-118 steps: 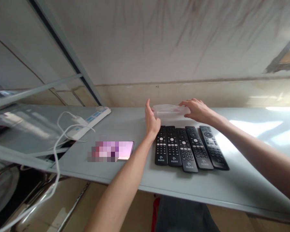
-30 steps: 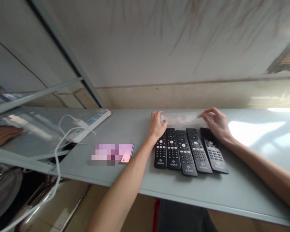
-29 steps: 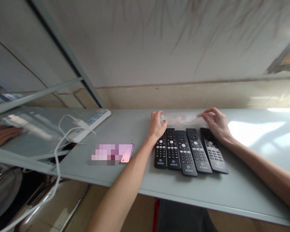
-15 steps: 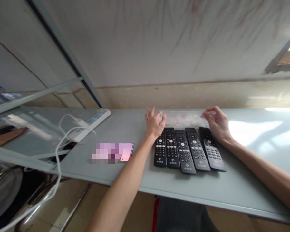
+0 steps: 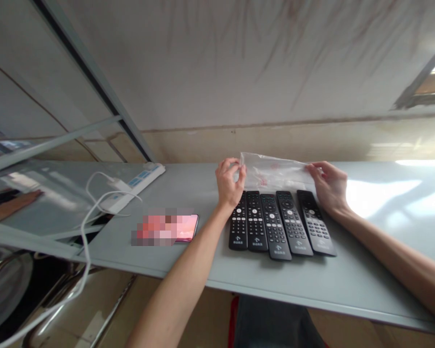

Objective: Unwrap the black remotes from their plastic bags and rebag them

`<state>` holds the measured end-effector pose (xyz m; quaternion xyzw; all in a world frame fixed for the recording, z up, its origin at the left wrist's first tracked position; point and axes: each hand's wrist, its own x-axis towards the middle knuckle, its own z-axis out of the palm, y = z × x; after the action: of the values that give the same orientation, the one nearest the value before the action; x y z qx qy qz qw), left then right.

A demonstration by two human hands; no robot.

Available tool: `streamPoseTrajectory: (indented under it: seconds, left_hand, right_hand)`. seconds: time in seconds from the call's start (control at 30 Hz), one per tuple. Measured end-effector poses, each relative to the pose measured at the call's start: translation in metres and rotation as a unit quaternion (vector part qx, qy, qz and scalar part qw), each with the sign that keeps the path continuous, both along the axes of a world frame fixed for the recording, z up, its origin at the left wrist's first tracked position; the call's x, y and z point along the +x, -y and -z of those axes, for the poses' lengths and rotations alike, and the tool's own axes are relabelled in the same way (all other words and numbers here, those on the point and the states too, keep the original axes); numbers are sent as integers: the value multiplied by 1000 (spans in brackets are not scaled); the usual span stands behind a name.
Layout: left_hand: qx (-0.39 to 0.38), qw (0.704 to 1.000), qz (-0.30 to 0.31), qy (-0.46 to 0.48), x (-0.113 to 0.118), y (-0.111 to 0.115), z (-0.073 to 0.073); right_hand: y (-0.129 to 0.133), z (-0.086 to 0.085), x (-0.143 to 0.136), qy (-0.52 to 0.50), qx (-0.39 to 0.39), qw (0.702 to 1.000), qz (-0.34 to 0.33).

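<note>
A clear plastic bag point(image 5: 275, 171) with faint red print stretches between my two hands, its far edge raised off the table. My left hand point(image 5: 230, 183) pinches the bag's left end with thumb and fingers. At the opposite end, my right hand point(image 5: 328, 186) is closed on the bag's right edge. Several black remote controls lie side by side, buttons up, just in front of the bag. The leftmost remote point(image 5: 238, 227) is partly covered at its top by my left hand. The rightmost remote point(image 5: 316, 224) lies slanted beside my right wrist.
A phone point(image 5: 186, 227) with its screen lit lies left of my left forearm. Farther left, a white power strip point(image 5: 137, 186) with a plugged-in charger and white cable point(image 5: 87, 241) rests on the grey table point(image 5: 246, 275). A wall stands behind the table; a metal frame point(image 5: 94, 82) rises at left.
My left fingers, spread before, have closed on the bag's left end. The bag's far edge has lifted from the table and is drawn out. The remotes stay in place.
</note>
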<state>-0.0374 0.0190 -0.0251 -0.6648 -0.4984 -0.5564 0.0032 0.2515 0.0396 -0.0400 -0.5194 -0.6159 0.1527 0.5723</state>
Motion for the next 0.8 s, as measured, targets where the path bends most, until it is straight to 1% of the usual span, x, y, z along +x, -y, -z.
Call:
streamPoseTrajectory:
  seconds: [0.07, 0.17, 0.27, 0.37, 0.5, 0.6, 0.67, 0.73, 0.8]
  left_hand:
    - [16, 1000, -13, -3, 0, 3, -2]
    - [47, 999, -15, -6, 1, 9, -7]
    - [86, 996, 7, 18, 1, 16, -11]
    - [104, 993, 38, 38, 3, 20, -14]
    - [114, 989, 77, 55, 7, 21, -16]
    - [105, 988, 92, 71, 11, 22, -18]
    - [91, 988, 80, 101, 13, 22, -20]
    - [77, 986, 54, 139, 14, 22, -23]
    - [58, 984, 51, 163, 14, 22, -25]
  right_hand:
    - [2, -3, 0, 4, 23, 1000, 4]
    - [11, -14, -3, 22, 71, 996, 49]
    - [25, -29, -9, 37, 96, 992, 75]
    - [35, -36, -15, 26, 91, 994, 61]
    - [35, -31, -20, 8, 66, 997, 42]
    - [32, -26, -20, 1, 59, 998, 19]
    - [30, -25, -18, -12, 56, 998, 7]
    - [29, -24, -17, -33, 44, 999, 6]
    - [28, -24, -17, -52, 21, 998, -1]
